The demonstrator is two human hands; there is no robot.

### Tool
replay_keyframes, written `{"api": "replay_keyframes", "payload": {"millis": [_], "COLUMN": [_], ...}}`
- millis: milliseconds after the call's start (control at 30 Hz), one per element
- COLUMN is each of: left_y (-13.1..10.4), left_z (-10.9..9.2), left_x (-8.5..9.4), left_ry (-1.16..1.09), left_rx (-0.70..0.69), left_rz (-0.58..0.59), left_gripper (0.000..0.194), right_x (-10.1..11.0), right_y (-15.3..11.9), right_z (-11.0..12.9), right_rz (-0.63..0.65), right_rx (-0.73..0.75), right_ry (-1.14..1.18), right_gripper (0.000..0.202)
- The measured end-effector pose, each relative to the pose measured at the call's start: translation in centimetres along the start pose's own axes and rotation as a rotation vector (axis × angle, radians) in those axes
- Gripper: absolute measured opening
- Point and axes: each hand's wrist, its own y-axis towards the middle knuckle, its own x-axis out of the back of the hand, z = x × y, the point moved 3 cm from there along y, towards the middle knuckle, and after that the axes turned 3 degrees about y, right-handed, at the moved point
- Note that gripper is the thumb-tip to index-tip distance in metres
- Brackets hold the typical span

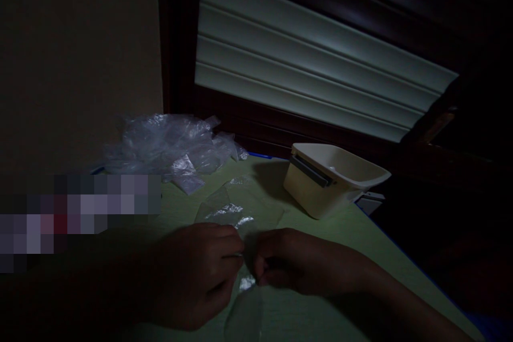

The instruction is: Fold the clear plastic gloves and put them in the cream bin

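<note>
A clear plastic bag (245,307) hangs between my two hands over the green table, its lower part reaching toward the bottom edge of the view. My left hand (200,275) is closed, fingers pinching the bag from the left. From the right, my right hand (296,262) pinches it too, thumb and forefinger pressed together close to the left fingertips. Just beyond the hands, more clear plastic (224,208) lies flat on the table; whether it belongs to the same bag I cannot tell. Dim light hides the detail of the fingers.
A heap of crumpled clear plastic bags (172,144) lies at the table's back left. Toward the back right stands a cream bin (308,187) with a grey handle. The green table (332,310) has a blue edge. Behind it is a dark-framed slatted panel (312,59).
</note>
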Motion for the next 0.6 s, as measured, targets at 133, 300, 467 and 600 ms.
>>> {"api": "replay_keyframes", "payload": {"millis": [133,300,467,600], "left_y": [-0.02,-0.09,0.05,0.06], "left_z": [0.1,0.35,0.35,0.15], "left_x": [0.03,-0.28,-0.29,0.04], "left_ry": [-0.021,0.047,0.114,0.125], "left_rx": [0.013,-0.016,-0.125,-0.164], "left_rz": [-0.006,-0.056,-0.089,-0.132], "left_gripper": [0.011,0.007,0.016,0.02], "right_x": [0.21,0.13,0.28,0.39], "right_y": [-0.26,-0.38,-0.42,-0.59], "right_z": [-0.24,-0.04,0.32,-0.08], "right_rz": [-0.034,-0.033,-0.088,-0.111], "right_rx": [-0.06,-0.047,0.04,0.063], "right_ry": [0.083,0.143,0.063,-0.041], "right_gripper": [0.012,0.005,0.021,0.042]}}
